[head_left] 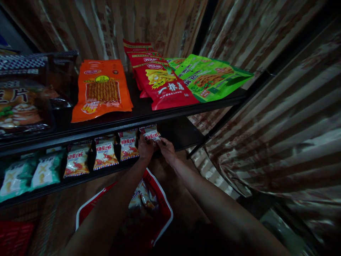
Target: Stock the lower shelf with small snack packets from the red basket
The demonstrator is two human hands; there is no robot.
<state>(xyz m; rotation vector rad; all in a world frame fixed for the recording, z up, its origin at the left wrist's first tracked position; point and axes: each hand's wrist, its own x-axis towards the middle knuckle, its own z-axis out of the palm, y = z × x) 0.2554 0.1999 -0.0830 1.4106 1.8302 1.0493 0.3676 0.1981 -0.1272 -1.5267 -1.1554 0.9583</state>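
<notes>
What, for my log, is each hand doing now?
Left hand: holding the rightmost lower-shelf snack bag by its left side.
Right hand: holding the same bag's right side.

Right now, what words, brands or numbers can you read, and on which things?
"一根葱": front red snack packet.
"片": dark snack bag, left.
"鱼", "上": white-and-orange snack packets; neighbouring characters blurred.
Yellow "X"-like mark: teal-and-white snack packets.
Too small or blurred: remaining print, including orange snack packet and green snack packets.

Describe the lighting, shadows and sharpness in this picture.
Head view: dim overall, left hand and right hand dusky; head view: pale, shiny streaks on the curtain; head view: the red basket interior sinks into shadow; head view: front orange packet fairly crisp, bottom-left red object murky.
</notes>
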